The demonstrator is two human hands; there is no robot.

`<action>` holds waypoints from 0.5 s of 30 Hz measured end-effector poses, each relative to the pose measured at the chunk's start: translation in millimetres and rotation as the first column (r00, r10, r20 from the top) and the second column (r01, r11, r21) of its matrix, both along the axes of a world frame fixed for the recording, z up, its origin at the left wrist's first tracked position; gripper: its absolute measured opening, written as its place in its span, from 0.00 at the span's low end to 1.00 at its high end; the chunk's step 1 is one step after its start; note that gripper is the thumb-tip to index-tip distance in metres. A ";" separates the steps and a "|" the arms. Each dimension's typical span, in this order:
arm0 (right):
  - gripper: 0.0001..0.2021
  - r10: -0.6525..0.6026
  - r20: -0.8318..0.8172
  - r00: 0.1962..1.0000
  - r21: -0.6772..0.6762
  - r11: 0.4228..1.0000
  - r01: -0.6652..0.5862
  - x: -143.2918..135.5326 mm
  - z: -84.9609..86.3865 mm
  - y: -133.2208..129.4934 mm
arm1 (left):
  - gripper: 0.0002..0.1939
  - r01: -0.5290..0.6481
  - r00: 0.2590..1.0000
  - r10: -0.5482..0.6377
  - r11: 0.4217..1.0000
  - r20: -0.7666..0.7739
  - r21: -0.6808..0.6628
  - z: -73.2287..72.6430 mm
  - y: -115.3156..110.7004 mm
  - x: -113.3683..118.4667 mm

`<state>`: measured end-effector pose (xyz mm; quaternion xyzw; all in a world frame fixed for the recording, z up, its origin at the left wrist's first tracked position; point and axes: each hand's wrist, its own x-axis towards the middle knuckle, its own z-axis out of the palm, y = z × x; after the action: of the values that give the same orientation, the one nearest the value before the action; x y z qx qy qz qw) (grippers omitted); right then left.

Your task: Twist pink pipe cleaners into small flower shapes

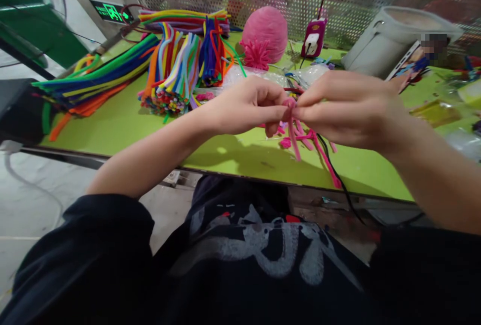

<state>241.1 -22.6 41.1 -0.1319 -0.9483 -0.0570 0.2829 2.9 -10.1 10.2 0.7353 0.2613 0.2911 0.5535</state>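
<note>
Between my fingertips, above the green table, is a pink pipe cleaner [293, 137] whose free end hangs down. My left hand [250, 107] pinches it from the left, thumb and forefinger pressed together. From the right, my right hand [349, 107] pinches the same piece close by, and the two hands nearly touch. The held top part is small and partly covered by fingers, so its shape is unclear. Just below and behind lie more pink pipe cleaner pieces [326, 159], some with curled ends.
Bundles of coloured pipe cleaners [175, 74] lie on the green table [240, 159] at the left. Behind my hands stand a pink ball of yarn-like material [266, 31] and a purple power socket [314, 39]. A grey bucket [379, 39] is at back right. A black cable [345, 194] hangs over the front edge.
</note>
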 end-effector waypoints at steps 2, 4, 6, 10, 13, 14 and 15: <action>0.15 0.070 0.224 0.972 -0.026 0.997 -0.066 0.0 11.4 1.0 | 0.09 0.130 0.991 -0.134 0.981 -0.022 -0.145 -2.1 4.2 -1.0; 0.16 0.090 0.357 0.930 -0.151 0.988 -0.037 1.9 15.6 4.4 | 0.09 0.210 0.974 -0.225 0.943 -0.030 -0.258 -5.2 8.4 -1.2; 0.13 0.035 0.292 0.956 -0.198 0.980 0.024 6.6 9.1 9.4 | 0.11 0.194 0.978 -0.207 0.939 -0.018 -0.284 -6.8 11.2 -0.9; 0.06 -0.199 -0.308 0.930 -0.252 0.960 0.122 14.7 -25.0 11.6 | 0.15 -0.054 0.998 0.057 0.993 0.025 -0.105 -3.3 8.1 1.2; 0.08 -0.274 -0.387 0.881 -0.502 0.864 0.048 8.5 -42.8 2.7 | 0.16 -0.176 0.983 0.174 0.983 0.050 0.045 -1.5 1.5 4.1; 0.07 -0.281 -0.379 0.882 -0.529 0.848 0.043 4.8 -44.4 -0.7 | 0.16 -0.196 0.980 0.191 0.978 0.063 0.078 -2.0 -0.4 5.2; 0.05 -0.283 -0.382 0.880 -0.526 0.850 0.045 1.2 -43.8 -3.5 | 0.17 -0.208 0.977 0.202 0.973 0.071 0.103 -2.8 -2.0 6.3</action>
<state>242.3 -26.1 -2.7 -0.2931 -0.8242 0.1985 0.4421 9.2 -12.0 7.4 0.7247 0.3026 0.3825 0.4867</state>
